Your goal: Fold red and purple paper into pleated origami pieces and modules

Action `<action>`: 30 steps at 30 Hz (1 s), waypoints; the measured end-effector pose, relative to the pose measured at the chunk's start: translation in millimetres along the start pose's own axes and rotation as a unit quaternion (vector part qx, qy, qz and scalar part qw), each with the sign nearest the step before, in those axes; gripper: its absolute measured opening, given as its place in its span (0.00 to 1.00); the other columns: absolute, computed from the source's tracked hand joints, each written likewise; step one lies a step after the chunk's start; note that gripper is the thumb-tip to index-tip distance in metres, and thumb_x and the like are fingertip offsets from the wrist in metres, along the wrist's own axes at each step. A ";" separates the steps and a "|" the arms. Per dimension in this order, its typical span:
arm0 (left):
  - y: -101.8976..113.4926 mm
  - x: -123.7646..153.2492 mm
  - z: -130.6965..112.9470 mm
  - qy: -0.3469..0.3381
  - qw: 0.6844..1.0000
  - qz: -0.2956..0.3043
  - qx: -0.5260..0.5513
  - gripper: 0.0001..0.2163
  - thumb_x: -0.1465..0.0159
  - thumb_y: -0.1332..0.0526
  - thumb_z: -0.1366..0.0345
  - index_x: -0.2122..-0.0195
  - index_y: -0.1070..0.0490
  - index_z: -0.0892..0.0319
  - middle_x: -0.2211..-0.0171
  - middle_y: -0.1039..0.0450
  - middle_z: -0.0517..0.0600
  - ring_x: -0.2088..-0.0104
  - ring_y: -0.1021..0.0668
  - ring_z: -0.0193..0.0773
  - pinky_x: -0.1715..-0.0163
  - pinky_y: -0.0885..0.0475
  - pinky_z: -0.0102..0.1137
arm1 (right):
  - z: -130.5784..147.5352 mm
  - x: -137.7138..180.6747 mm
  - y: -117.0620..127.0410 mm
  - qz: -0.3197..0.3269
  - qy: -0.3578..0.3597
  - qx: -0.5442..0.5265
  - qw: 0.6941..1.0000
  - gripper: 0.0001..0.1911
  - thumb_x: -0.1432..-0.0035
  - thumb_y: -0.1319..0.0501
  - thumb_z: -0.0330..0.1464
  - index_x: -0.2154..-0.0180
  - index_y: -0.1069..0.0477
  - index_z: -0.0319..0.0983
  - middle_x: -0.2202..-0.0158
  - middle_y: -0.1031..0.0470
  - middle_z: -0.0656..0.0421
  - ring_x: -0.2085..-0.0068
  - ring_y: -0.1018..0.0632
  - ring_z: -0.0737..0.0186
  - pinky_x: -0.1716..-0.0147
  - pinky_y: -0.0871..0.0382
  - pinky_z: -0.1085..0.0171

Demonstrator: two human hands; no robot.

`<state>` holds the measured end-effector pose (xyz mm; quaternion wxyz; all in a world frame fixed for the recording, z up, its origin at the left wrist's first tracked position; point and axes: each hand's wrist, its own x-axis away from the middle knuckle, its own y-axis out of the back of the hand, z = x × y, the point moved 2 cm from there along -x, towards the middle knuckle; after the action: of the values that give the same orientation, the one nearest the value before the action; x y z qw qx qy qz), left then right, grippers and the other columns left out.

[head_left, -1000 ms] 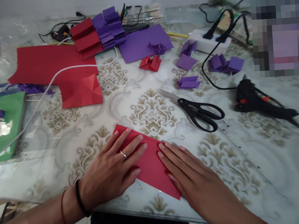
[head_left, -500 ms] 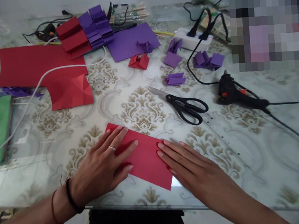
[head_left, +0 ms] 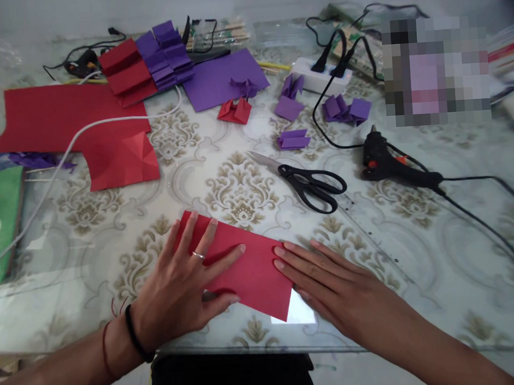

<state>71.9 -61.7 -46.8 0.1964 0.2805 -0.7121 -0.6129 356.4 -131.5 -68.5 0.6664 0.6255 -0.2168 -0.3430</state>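
A red sheet of paper (head_left: 262, 273) lies flat and slanted near the table's front edge. Spread over its left part is my left hand (head_left: 192, 278), fingers apart and pressing down, with a ring on one finger. My right hand (head_left: 332, 286) rests with stretched fingers on the paper's right edge, the fingertips touching it. Both hands hide parts of the sheet. Beyond the paper lie black-handled scissors (head_left: 311, 183), their blades pointing to the far left.
A black glue gun (head_left: 394, 164) lies at right, its cord trailing off. Behind are a white power strip (head_left: 322, 75), folded purple pieces (head_left: 294, 139), a small red folded piece (head_left: 234, 111), a purple sheet (head_left: 221, 78) and a large red sheet (head_left: 60, 114) crossed by a white cable (head_left: 104, 117).
My left hand's fingers have spread wider and its index finger and thumb reach slightly further right over the paper. My right hand stays at the right edge. The camera view has shifted slightly.
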 end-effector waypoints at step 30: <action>-3.1 -1.6 1.2 -0.003 1.000 0.006 0.027 0.33 0.31 0.39 0.42 0.27 0.41 0.43 0.23 0.55 0.57 0.25 0.50 0.72 0.30 0.47 0.66 | 8.1 -26.3 12.0 0.036 0.008 0.069 0.997 0.26 0.40 0.47 0.20 0.41 0.30 0.30 0.33 0.29 0.43 0.41 0.24 0.45 0.48 0.21 0.48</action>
<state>72.8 -60.0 -50.0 0.1903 0.2800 -0.7305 -0.5932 335.2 -118.1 -52.1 0.6352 0.6644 -0.2569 -0.2984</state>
